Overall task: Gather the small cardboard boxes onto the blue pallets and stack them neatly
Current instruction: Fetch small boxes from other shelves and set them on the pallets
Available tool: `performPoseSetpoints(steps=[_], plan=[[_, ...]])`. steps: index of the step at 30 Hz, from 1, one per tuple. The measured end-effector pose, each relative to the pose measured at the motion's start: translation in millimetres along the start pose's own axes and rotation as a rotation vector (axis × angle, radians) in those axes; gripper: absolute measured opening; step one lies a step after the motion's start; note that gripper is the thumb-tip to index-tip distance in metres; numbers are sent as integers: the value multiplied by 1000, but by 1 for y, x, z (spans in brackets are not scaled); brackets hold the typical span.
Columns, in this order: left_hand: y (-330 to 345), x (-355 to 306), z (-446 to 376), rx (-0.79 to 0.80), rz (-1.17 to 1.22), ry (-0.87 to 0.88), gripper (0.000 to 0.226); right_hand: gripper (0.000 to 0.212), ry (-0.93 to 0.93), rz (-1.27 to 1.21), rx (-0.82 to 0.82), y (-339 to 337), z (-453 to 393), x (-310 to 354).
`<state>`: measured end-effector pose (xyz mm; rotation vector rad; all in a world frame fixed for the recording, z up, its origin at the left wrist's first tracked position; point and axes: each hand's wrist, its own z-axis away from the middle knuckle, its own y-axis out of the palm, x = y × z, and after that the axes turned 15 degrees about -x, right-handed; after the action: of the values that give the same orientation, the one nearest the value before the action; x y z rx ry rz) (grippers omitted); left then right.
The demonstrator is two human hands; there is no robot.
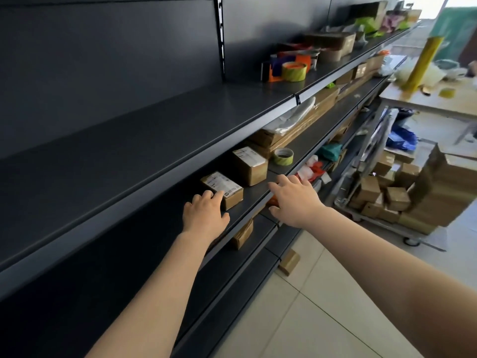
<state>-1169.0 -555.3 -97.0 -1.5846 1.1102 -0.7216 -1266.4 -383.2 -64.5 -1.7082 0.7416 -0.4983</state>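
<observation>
Two small cardboard boxes with white labels sit on the second dark shelf (258, 200). The nearer box (224, 188) lies flat, and my left hand (205, 214) reaches in with its fingertips touching that box's near side. A taller box (250, 165) stands just behind it. My right hand (294, 200) hovers over the shelf's front edge with fingers spread and holds nothing. Another small box (242, 233) shows on the shelf below, and one (289, 262) lies on the floor. No blue pallet is in view.
A tape roll (283, 156) and flat cardboard packs (296, 127) lie further along the same shelf. The top shelf carries tape rolls (294, 71) and clutter. At right a wheeled cart (382, 200) holds several small boxes beside a tall cardboard stack (444, 187). A table (433, 99) stands behind it.
</observation>
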Motion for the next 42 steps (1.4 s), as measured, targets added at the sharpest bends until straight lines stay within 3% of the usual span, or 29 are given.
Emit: performPoseSetpoints(steps=[6,16,21,29,35,42], plan=[[42,-22,-46,38,-11,-126,62,56,-88,-79,39,46,-53,-51],[96,-66,-89,64,51,-485,56,57,-230,-299,182,103,-132,-127],[119,-66,-101,68,70,-642,55,55,-168,-487,276,133,-161,-140],[151,-49,-134,12,196,-895,62,65,39,-649,265,170,-217,-138],[183,-28,-155,-46,390,-1084,72,69,195,-756,334,199,-265,-135],[204,-34,-161,-186,626,-1247,78,89,315,-947,406,234,-285,-131]])
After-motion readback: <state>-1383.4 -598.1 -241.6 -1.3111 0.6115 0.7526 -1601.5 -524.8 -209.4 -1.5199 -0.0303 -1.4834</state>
